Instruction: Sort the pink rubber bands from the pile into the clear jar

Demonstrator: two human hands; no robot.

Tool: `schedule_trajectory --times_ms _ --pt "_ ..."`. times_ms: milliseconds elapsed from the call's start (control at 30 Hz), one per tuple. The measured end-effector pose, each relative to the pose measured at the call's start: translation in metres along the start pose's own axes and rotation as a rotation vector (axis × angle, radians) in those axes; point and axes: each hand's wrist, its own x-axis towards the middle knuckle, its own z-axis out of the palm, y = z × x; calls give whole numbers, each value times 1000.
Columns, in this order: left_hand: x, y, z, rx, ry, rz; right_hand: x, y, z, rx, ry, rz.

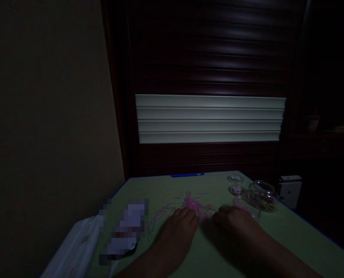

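A loose pile of small pink elastic bands (192, 204) lies on the green table, with paler bands (163, 211) strewn to its left. At the near edge of the pile rests my left hand (182, 224), its fingers curled down close together. My right hand (232, 220) is just right of the pile, fingers bent in as if pinching. Both sets of fingertips are hidden in the dim light, so whatever they hold does not show. Behind my right hand is a clear round dish (251, 210) with some pink bits in it.
A clear jar of coloured bands (263, 197) stands at the right, near a small round container (236, 189) and a clear lid (235, 179). On the left lie a blurred-out flat object (128, 227) and a white pack (76, 245). The table (218, 255) has a blue edge.
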Motion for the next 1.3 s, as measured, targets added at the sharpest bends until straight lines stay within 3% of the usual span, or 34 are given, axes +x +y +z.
schedule_trajectory --times_ms 600,1300 --pt "-4 0 4 40 -50 66 0 6 0 38 -5 19" --pt "-4 -4 11 44 -54 35 2 6 1 51 -31 43"
